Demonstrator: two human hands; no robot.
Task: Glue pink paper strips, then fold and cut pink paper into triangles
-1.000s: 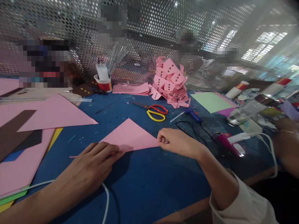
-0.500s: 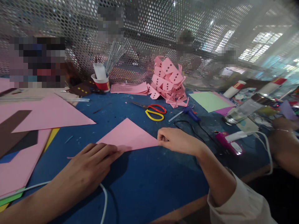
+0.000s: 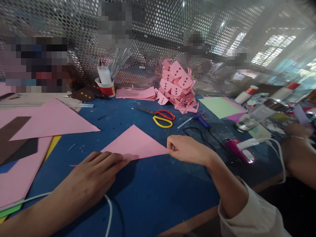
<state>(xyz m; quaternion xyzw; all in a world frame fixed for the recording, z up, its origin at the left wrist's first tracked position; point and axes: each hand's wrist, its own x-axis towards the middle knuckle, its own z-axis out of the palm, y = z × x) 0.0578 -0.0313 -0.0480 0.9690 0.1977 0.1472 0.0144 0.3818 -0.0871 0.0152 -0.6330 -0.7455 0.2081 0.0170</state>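
Note:
A pink sheet of paper (image 3: 134, 141), folded into a triangle, lies on the blue table with its peak away from me. My left hand (image 3: 98, 176) holds its near left edge, fingers bent on top and thumb along the fold; the left corner is hidden beneath it. At the right corner my right hand (image 3: 189, 149) is closed, its curled fingertips on the paper's point. Beyond the triangle rest scissors (image 3: 163, 123) with one red and one yellow handle. A blue glue gun (image 3: 201, 120) sits farther right, its black cord trailing past my right wrist.
Dotted pink paper pieces (image 3: 176, 87) are heaped at the back near a red-and-white cup (image 3: 107, 89). Pink sheets (image 3: 55, 120) spread at left. A glass bottle (image 3: 256, 115), a magenta device (image 3: 242, 151) and another person's arm (image 3: 298, 154) are at right. A white cable (image 3: 110, 210) runs below my left hand.
The whole view has shifted very slightly. Both hands keep their places on the folded pink paper, which looks the same.

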